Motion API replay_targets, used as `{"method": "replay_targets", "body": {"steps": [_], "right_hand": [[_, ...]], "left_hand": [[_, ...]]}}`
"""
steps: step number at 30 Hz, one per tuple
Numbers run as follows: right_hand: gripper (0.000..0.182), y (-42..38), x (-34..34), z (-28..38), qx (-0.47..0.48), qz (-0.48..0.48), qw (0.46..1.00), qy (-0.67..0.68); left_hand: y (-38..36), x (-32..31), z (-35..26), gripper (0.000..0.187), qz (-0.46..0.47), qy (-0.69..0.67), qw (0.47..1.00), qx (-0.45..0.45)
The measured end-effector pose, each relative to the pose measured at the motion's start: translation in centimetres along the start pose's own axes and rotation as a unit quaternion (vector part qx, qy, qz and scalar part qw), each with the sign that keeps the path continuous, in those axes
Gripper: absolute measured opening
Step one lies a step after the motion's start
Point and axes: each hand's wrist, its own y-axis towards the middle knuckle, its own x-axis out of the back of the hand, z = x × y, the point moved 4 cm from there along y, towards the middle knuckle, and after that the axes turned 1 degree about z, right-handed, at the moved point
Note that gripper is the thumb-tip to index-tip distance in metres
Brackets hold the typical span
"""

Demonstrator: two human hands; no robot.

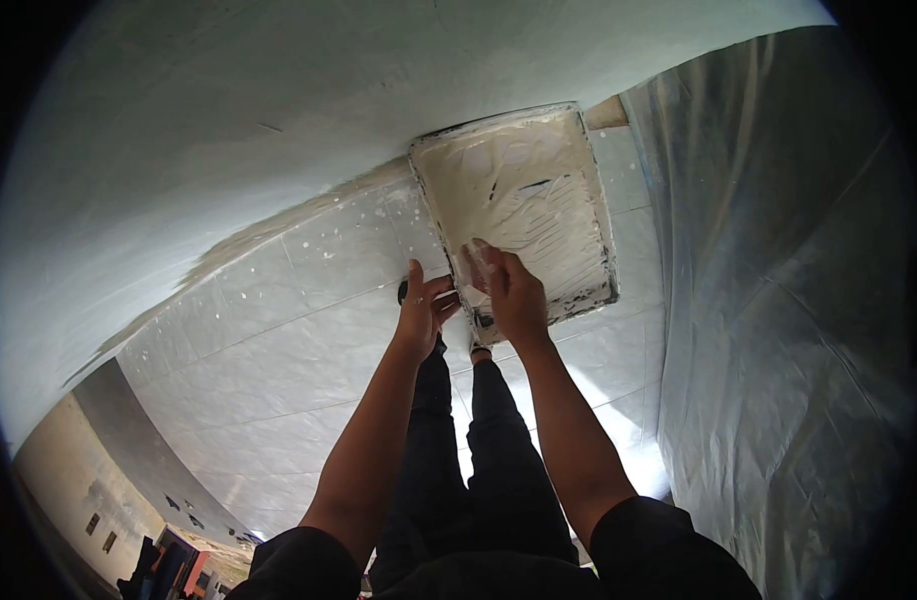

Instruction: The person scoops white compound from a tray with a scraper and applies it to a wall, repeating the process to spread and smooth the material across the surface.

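A rectangular tray (554, 225) coated with cream-coloured paint or plaster lies in the upper middle, its rim crusted with dark and pale smears. Over its left part is my right hand (519, 295), its fingers closed round a pale, wet-looking item whose kind I cannot make out. My left hand (421, 312) is beside the tray's left edge, thumb raised and fingers apart, with the fingertips at or near the rim. Nothing shows in the left hand.
A smooth pale wall (229, 120) curves across the top and left. Tiled floor (309, 300) with white spatters stretches below it. Plastic sheeting (779, 330) hangs at the right. My legs stand below the tray; assorted items lie at the lower left.
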Motion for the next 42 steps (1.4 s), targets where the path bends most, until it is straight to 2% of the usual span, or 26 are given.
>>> {"method": "replay_targets", "body": {"steps": [2, 4, 6, 7, 8, 10, 11, 14, 17, 20, 22, 23, 24, 28, 31, 33, 36, 37, 38, 40, 42], "right_hand": [[0.024, -0.6, 1.7, 0.3, -0.021, -0.101, 0.993, 0.060], [0.024, -1.4, 1.7, 1.0, -0.057, -0.087, 0.993, 0.062], [0.023, -1.8, 0.1, 0.5, -0.021, 0.022, 0.999, -0.042], [0.024, -1.9, 0.6, 0.1, -0.076, 0.051, 0.995, -0.039], [0.024, -1.8, 0.9, 0.4, -0.074, 0.050, 0.995, -0.040], [0.026, -2.2, 1.9, 0.8, -0.041, -0.057, 0.996, 0.059], [0.026, -2.5, 1.2, 0.2, -0.027, -0.044, 0.998, 0.024], [0.025, -2.7, 0.3, -0.7, -0.060, 0.044, 0.996, -0.051], [0.025, -2.2, 2.7, -0.8, -0.037, -0.081, 0.996, 0.027], [0.024, -1.2, 4.2, -2.1, -0.134, -0.121, 0.984, -0.006], [0.025, -0.6, 2.7, -4.3, -0.140, -0.079, 0.987, -0.024], [0.026, -0.5, 1.4, -5.0, -0.108, -0.016, 0.994, -0.010], [0.025, -0.4, 1.1, -4.8, -0.122, 0.039, 0.992, 0.001], [0.026, 1.9, 5.2, -3.4, -0.107, -0.133, 0.985, -0.003], [0.025, 4.4, 6.9, -3.7, -0.136, -0.149, 0.978, -0.058], [0.026, 5.8, 6.3, -3.9, -0.072, -0.153, 0.984, -0.059], [0.027, 5.8, 3.9, -3.2, -0.048, 0.092, 0.990, -0.096], [0.026, 5.8, 4.4, -2.9, -0.043, 0.087, 0.991, -0.091], [0.027, 6.1, 5.5, -4.0, -0.002, 0.010, 0.999, -0.046], [0.027, 7.5, 9.1, -4.7, -0.094, -0.099, 0.985, -0.110], [0.025, 7.9, 11.2, -4.0, -0.126, -0.172, 0.971, -0.113]], "left_hand": [[-0.3, -0.1, -0.1, 0.106, -0.008, 0.007, 1.000, 0.003], [-0.1, 0.3, 0.0, 0.106, -0.012, 0.004, 1.000, 0.003], [0.0, 0.1, 0.2, 0.105, -0.010, 0.001, 1.000, 0.005], [-0.2, 0.0, 0.2, 0.105, -0.007, -0.003, 1.000, 0.008], [-0.2, 0.0, 0.0, 0.106, -0.006, -0.008, 1.000, 0.009], [-0.4, 0.0, -0.2, 0.105, -0.002, -0.005, 1.000, 0.002], [-0.5, -0.2, -0.2, 0.105, 0.006, -0.001, 1.000, -0.004], [-0.3, -0.1, -0.2, 0.105, -0.015, -0.014, 1.000, 0.005], [-0.5, -0.3, -0.3, 0.110, 0.008, 0.004, 1.000, -0.008], [-0.6, -0.5, -0.7, 0.111, 0.005, 0.011, 1.000, -0.004], [-0.4, -0.5, -0.5, 0.111, 0.010, 0.010, 1.000, -0.005], [-0.3, -0.3, -0.3, 0.111, 0.012, 0.009, 1.000, -0.005], [-0.5, -0.3, -0.3, 0.111, 0.011, 0.009, 1.000, -0.006], [-0.5, -0.2, -0.2, 0.110, 0.009, 0.009, 1.000, -0.008], [-0.4, -0.2, -0.2, 0.110, 0.012, 0.017, 1.000, -0.005], [-0.3, -0.2, -0.1, 0.109, 0.012, 0.019, 1.000, -0.005], [-0.2, 0.1, 0.2, 0.108, 0.007, 0.004, 1.000, -0.005], [-0.2, 0.1, 0.2, 0.108, 0.008, 0.000, 1.000, -0.007], [-0.1, 0.2, 0.3, 0.108, 0.009, -0.004, 1.000, -0.008], [-0.1, 0.1, 0.2, 0.108, 0.008, -0.004, 1.000, -0.008], [-0.2, 0.1, 0.1, 0.108, 0.007, -0.002, 1.000, -0.006]]}}
